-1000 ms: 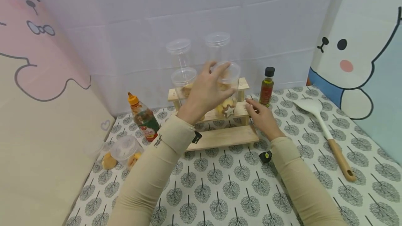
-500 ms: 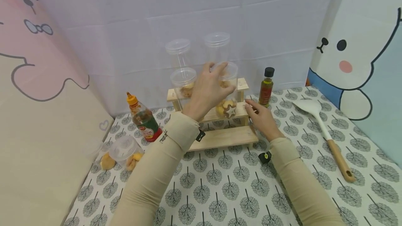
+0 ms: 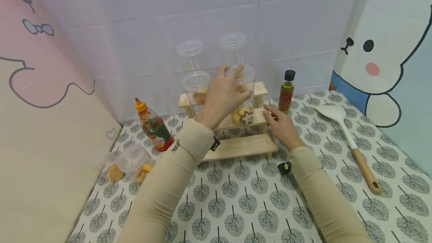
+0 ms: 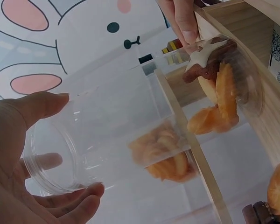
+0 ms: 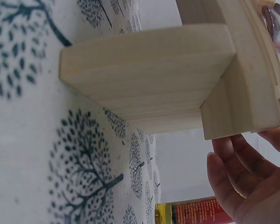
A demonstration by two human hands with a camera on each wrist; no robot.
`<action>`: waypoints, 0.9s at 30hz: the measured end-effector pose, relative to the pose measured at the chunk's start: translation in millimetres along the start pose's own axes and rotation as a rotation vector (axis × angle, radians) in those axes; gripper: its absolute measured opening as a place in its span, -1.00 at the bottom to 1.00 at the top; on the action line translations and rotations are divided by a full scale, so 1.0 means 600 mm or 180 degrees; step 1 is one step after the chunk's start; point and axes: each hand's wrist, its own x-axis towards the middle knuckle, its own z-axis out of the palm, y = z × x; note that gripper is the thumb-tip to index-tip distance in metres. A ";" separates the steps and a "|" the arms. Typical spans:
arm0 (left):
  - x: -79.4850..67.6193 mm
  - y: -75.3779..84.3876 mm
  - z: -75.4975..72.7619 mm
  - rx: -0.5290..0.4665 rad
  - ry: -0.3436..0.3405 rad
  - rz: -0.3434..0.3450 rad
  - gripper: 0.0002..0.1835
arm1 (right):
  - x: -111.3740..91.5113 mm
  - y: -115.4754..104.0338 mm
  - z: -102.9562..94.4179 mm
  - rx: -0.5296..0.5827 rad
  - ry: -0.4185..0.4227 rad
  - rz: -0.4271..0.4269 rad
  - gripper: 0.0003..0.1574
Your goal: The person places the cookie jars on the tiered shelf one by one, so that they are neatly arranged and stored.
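Note:
My left hand (image 3: 224, 95) grips the upper end of a clear lidded jar (image 4: 107, 140), thumb on one side and fingers round the other. At its bottom lie yellow cookies (image 4: 212, 119) and a brown star cookie with a white top (image 3: 246, 119). This jar stands over the middle step of a wooden tiered rack (image 3: 236, 147), beside another clear jar (image 3: 196, 81) that the left hand partly hides. Fingertips of my right hand (image 3: 283, 128) touch the rack's right end, and in the right wrist view they reach behind its leg (image 5: 238, 102).
Two taller-standing clear jars (image 3: 190, 50) are on the top step. A sauce bottle with an orange cap (image 3: 155, 130) and a clear tub of cookies (image 3: 135, 158) stand left. To the right are a black-capped bottle (image 3: 286, 93) and a white spatula with wooden handle (image 3: 366, 170).
The left hand and the jar have shifted slightly to the left, bringing the jar closer to its neighbour. The right hand stays at the rack's end.

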 end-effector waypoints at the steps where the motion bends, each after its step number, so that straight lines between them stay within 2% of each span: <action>1: 0.000 0.000 0.000 0.0007 -0.0001 -0.0005 -0.14 | 0.000 -0.001 0.000 0.0001 0.0000 0.0002 -0.26; 19: -0.001 0.002 0.006 0.0216 0.0093 0.0025 -0.13 | 0.000 0.001 0.001 0.0039 -0.0031 0.0008 -0.23; 24: -0.004 0.001 0.005 0.0326 0.0248 0.0231 -0.10 | -0.003 0.005 0.002 0.0029 -0.0059 0.0075 -0.24; 27: -0.012 0.007 -0.005 0.0324 0.0387 0.0428 -0.11 | -0.003 0.008 0.002 0.0011 -0.0038 0.0051 -0.25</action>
